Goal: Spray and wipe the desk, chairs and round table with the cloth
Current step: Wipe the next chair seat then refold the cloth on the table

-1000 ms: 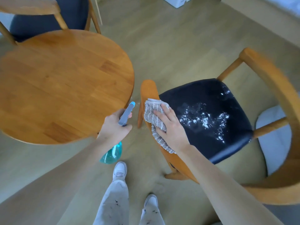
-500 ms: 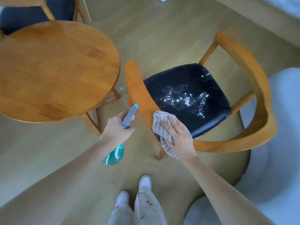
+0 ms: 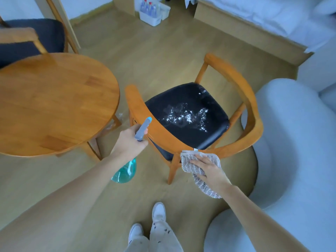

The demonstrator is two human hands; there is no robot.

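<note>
Second chair [image 3: 34, 39]: far left, dark seat, partly behind the table.

Round table [image 3: 54, 104]: wooden top, left of centre; the desk is not in view.

Spray bottle [image 3: 127, 170]: teal body hanging below the left hand [image 3: 129, 142], grey head and blue nozzle pointing up and away toward the seat. Fingers curled round the neck, gripping it.

Chair [image 3: 241, 88]: curved wooden back and arm rail, dark seat [image 3: 190, 135] bearing white flecks of spray at its middle, not yet wiped.

Cloth [image 3: 189, 164]: grey, ribbed, draped over the near end of the rail beside the front leg. Right hand [image 3: 211, 171] lies flat on it, fingers straight, pressing it to the wood.

Key relation: the wet patch lies up and away from the right fingers, beyond the rail. The right hand, already on the cloth, is the one to reach in; judged next, a sweep forward over the seat.

Bed [image 3: 272, 20] and box of bottles [image 3: 152, 13]: far edge.

Pale upholstered seat [image 3: 291, 151]: right.
</note>
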